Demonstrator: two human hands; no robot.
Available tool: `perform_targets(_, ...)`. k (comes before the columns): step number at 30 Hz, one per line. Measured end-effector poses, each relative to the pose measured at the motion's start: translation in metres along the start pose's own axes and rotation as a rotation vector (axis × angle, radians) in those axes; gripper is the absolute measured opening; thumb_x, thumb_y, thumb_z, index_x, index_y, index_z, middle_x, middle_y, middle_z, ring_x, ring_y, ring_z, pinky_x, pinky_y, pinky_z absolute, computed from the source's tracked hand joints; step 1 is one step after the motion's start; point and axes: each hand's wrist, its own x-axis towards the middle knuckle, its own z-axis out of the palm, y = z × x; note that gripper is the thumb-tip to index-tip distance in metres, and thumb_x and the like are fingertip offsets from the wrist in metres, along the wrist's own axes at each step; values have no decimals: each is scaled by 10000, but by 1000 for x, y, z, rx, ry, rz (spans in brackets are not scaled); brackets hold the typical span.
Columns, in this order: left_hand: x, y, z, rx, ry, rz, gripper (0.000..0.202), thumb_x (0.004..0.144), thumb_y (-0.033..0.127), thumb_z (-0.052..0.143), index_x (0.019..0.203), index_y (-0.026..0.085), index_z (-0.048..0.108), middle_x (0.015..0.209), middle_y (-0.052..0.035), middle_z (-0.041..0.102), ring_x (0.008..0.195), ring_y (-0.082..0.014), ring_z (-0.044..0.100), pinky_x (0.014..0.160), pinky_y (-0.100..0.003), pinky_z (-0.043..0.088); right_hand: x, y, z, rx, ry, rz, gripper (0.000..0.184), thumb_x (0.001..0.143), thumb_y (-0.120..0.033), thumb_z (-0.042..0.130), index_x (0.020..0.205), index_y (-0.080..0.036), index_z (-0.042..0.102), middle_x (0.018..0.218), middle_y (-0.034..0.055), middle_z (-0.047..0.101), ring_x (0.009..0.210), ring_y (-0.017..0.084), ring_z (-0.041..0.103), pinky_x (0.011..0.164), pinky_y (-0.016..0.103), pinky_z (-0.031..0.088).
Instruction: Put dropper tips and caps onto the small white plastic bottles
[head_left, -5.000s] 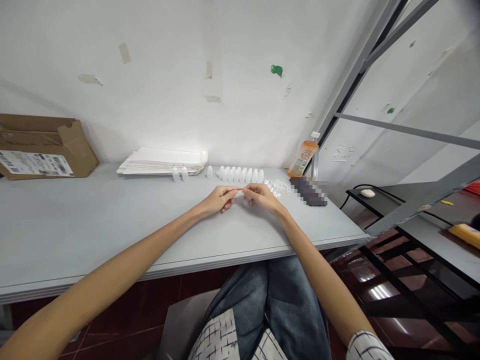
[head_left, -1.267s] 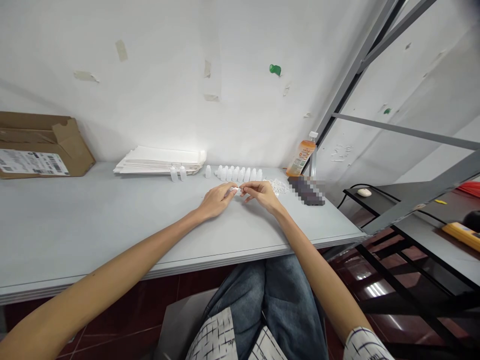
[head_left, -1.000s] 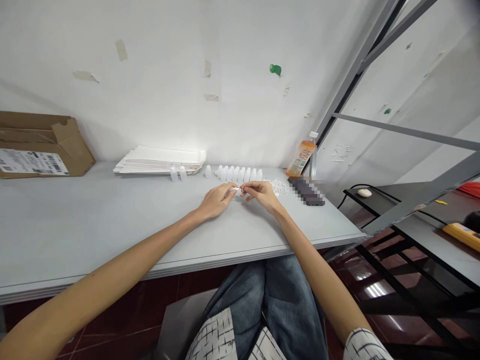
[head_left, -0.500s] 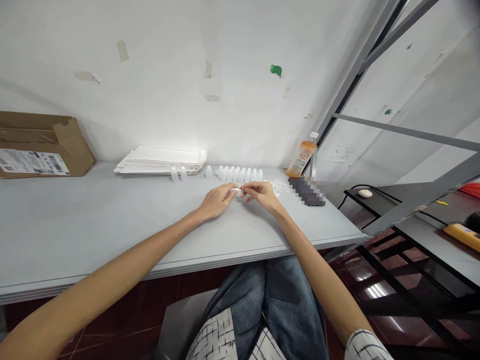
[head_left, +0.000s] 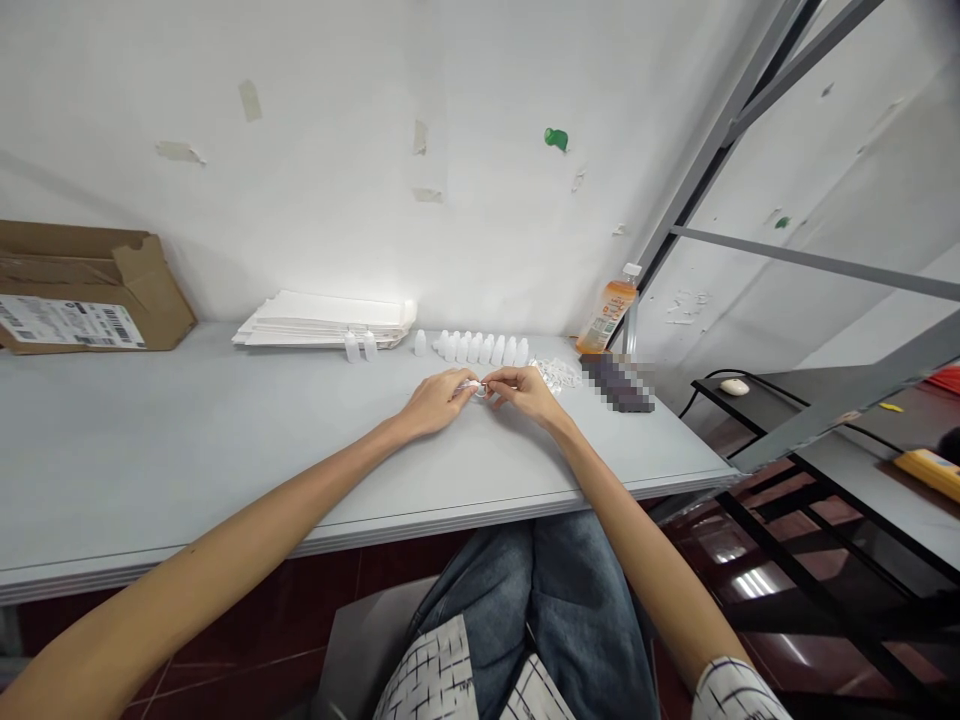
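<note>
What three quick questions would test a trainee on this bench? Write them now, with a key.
1. Multiple choice: what do the fingers of the left hand and right hand meet on? A) a small white piece B) a cardboard box C) the table edge
2. True or false: the row of white plastic bottles stands between the stack of white paper and the heap of small white pieces.
3. What colour is the liquid in the plastic bottle by the wall?

Key: 1 A; 2 true; 3 orange.

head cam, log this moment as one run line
left hand: pinching small white plastic part | right hand: pinching same part | nearby: white bottles, pile of white bits | surface: grey table
</note>
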Motion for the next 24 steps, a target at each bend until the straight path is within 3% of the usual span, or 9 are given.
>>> perform_targets(15,2,2,7,74,11,54,273,929,310,370,1005,197,606,1023,-73,659,905,-230,610,805,-358,453,1,5,4,93,-43,65,232,679,-353,735,755,-136,706,661,39,691,658,209,693,633,328,575)
perform_targets(24,3,7,5,0,13,55,371,944,302,340,1200,183,581,1107,-97,635,955,-226,611,843,-353,465,-2,-6,1,51,-27,44,274,752,-373,682,869,-126,693,724,57,676,694,197,694,593,296,565)
